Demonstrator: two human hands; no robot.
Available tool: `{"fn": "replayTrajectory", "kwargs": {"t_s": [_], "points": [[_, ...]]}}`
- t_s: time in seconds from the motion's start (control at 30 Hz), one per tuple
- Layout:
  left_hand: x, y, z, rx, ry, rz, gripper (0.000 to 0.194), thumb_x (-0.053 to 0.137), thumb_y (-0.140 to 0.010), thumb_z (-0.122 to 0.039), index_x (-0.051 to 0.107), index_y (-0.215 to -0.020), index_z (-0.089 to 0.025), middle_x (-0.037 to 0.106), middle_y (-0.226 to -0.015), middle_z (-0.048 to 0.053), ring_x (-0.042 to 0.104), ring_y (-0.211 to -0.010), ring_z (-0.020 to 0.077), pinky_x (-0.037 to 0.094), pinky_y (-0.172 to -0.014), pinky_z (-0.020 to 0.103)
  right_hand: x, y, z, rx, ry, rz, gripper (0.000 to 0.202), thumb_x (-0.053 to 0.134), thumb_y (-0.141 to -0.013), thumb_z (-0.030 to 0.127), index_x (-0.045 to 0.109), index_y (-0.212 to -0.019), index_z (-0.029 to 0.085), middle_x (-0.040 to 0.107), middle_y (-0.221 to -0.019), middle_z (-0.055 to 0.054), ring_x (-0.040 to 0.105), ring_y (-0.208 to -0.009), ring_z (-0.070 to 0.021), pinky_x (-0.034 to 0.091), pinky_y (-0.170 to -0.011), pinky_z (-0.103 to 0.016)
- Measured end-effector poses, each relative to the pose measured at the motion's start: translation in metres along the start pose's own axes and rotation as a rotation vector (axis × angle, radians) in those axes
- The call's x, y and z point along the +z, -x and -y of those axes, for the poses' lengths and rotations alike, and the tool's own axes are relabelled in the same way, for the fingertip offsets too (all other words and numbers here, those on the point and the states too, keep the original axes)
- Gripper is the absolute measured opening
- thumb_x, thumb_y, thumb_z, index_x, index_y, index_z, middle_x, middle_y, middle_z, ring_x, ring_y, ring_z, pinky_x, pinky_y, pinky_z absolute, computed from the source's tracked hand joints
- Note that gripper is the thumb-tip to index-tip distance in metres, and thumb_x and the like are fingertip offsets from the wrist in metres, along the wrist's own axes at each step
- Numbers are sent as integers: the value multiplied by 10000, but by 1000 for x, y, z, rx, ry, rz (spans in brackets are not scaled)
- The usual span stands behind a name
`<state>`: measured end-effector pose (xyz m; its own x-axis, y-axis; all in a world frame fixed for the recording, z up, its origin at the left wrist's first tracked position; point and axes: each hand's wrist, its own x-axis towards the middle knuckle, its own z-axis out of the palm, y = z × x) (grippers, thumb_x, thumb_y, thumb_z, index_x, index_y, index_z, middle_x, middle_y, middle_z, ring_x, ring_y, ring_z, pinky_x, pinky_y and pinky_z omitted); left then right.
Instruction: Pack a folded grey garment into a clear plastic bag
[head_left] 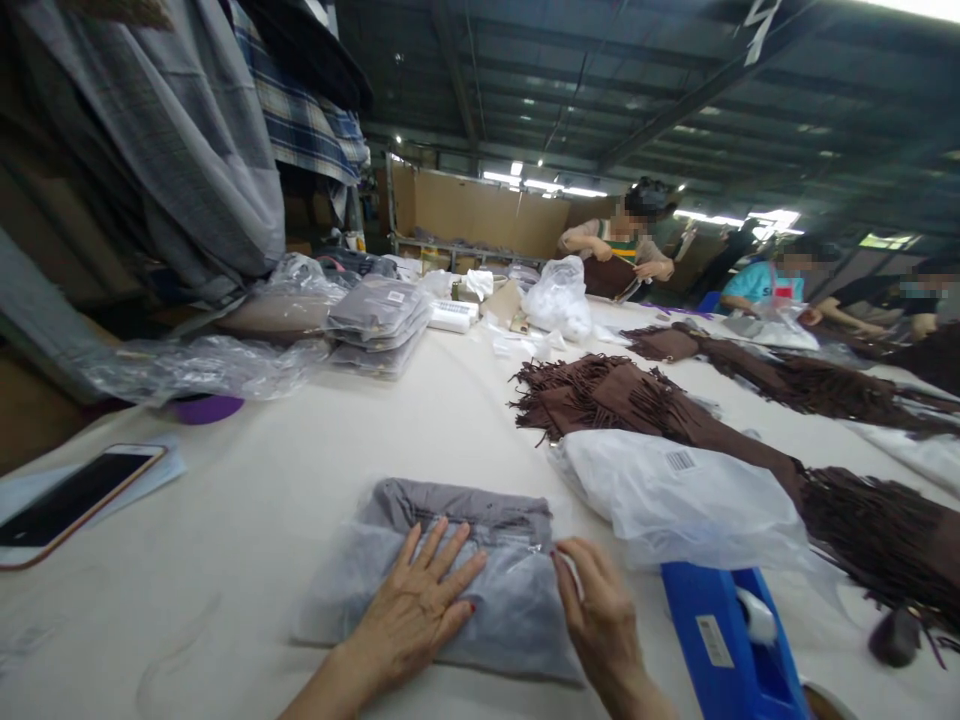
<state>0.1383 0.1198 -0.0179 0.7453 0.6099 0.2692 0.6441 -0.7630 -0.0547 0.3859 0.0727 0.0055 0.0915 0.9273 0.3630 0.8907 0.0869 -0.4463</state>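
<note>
A folded grey garment in a clear plastic bag (pixel 457 530) lies on the white table (pixel 262 480) right in front of me. My left hand (pixel 416 605) rests flat on the bag with its fingers spread, pressing it down. My right hand (pixel 600 610) is at the bag's right edge, its fingertips pinching the plastic near the open flap. Just right of that hand stands a blue tape dispenser (pixel 724 640).
A phone (pixel 71 500) lies at the left. Bagged grey garments (pixel 379 320) are stacked at the back. Brown fringed garments (pixel 637 400) and a white plastic bag (pixel 675 495) cover the right side. Several people work at the far end.
</note>
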Motion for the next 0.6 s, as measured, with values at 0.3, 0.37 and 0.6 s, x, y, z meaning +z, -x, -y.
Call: {"fn": "replayTrajectory", "kwargs": {"t_s": [0.3, 0.37, 0.6], "points": [[-20, 13, 29, -35, 135, 195, 525, 366, -915, -492, 213, -1403, -371, 322, -1463, 49, 305, -1333, 322, 332, -1024, 606, 48, 36, 13, -572, 417, -145, 594, 473, -869, 449, 413, -1354, 111, 471, -1360, -187, 397, -1277, -326, 377, -956, -464], [-20, 31, 48, -145, 133, 207, 485, 360, -916, -489, 295, -1380, -362, 348, -1447, 51, 324, -1322, 319, 337, -1022, 604, 50, 36, 9, -567, 397, -148, 634, 469, -872, 443, 345, -1401, 117, 403, -1412, -187, 378, -1292, -329, 380, -961, -463], [1, 66, 78, -418, 172, 98, 434, 227, -954, -361, 366, -1360, -297, 345, -1444, 57, 356, -1314, 209, 351, -1054, 463, 34, 34, 25, -521, 337, -150, 584, 424, -902, 409, 336, -1400, 119, 519, -1307, -203, 508, -1187, -328, 480, -862, -468]]}}
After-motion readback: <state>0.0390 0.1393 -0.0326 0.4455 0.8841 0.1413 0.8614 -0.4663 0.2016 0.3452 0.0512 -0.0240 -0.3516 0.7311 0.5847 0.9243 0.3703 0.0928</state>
